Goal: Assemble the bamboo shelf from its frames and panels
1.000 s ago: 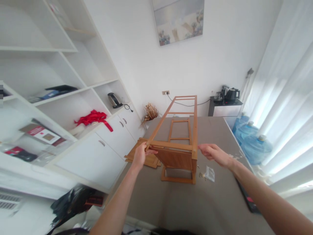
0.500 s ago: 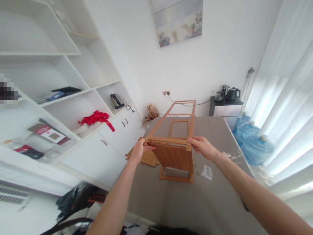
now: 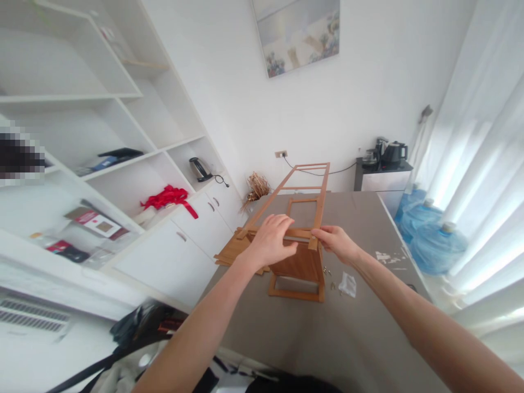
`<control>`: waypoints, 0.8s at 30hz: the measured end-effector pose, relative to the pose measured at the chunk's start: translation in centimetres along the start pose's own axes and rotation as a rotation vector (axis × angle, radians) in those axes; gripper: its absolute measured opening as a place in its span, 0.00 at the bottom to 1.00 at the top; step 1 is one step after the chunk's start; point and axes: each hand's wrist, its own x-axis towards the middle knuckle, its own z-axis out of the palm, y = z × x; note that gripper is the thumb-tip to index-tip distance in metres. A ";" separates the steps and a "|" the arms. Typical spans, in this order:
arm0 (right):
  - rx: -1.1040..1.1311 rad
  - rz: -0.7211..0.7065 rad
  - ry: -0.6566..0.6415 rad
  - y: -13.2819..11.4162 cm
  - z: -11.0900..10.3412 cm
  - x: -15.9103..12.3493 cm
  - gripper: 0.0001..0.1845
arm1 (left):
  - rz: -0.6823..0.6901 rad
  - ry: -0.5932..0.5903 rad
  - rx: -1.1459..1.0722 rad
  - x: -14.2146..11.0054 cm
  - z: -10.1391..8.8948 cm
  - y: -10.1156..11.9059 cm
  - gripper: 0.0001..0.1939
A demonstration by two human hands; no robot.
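A long wooden frame [image 3: 322, 203] with crossbars slopes over the grey table, resting near a standing slatted wooden panel [image 3: 301, 265]. My right hand [image 3: 336, 242] pinches the frame at its near right corner between thumb and fingers. Over the near crossbar hovers my left hand [image 3: 271, 240], its thumb and fingers apart in a loose C shape with nothing between them; whether it touches the bar I cannot tell. It hides part of the crossbar and the panel. Flat wooden boards [image 3: 227, 250] lie to the left. Small metal fasteners [image 3: 333, 285] lie beside a clear plastic bag [image 3: 347, 284].
The grey table [image 3: 352, 338] carries the wooden parts. White shelving [image 3: 164, 146] on the left holds a kettle [image 3: 200, 169] and red ribbon [image 3: 168, 197]. Big blue water bottles [image 3: 438, 245] stand at the right by the curtain. A coffee maker [image 3: 370, 157] stands on a small cabinet behind.
My left hand has let go of the frame's near left corner and moved right along the crossbar, its fingers spreading. My right hand keeps its hold at the right corner.
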 end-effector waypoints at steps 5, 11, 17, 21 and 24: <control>0.002 -0.015 0.016 0.4 -0.2 0.2 0.18 | 0.129 -0.141 -0.049 2.3 2.6 0.4 0.13; -0.011 -0.041 0.019 0.5 -0.3 0.4 0.19 | 0.074 -0.263 0.140 2.6 3.9 0.0 0.11; -0.079 -0.088 0.028 0.2 -0.7 -0.2 0.18 | 0.127 -0.227 0.218 2.1 4.6 -0.5 0.12; -0.127 -0.110 -0.021 0.3 -1.5 -0.6 0.17 | 0.156 -0.207 0.226 2.0 4.9 -0.7 0.14; -0.142 -0.109 -0.087 0.3 -2.1 -1.0 0.13 | 0.164 -0.200 0.224 2.0 5.2 -0.8 0.15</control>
